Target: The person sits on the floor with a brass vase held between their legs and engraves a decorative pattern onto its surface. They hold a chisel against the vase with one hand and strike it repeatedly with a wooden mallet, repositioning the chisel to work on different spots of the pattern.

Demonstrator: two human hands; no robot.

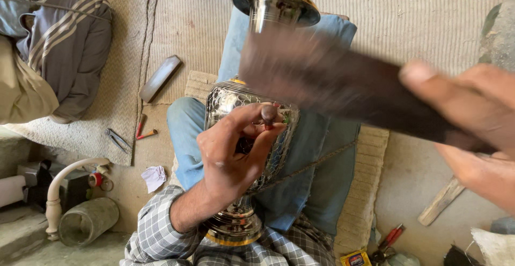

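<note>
the shiny metal vase (244,137) is lying across the person's lap on the blue jeans (311,191), its flared rim (276,0) pointing away. the left hand (230,158) is pinching a small punch tool (268,114) against the engraved belly, fingers closed on it. the right hand (472,126) is gripping a dark flat bar (332,83), blurred in motion above the punch. the vase is looking heavy, rigid and slippery where polished; the narrow neck and the base seem the surest places to be holding it.
</note>
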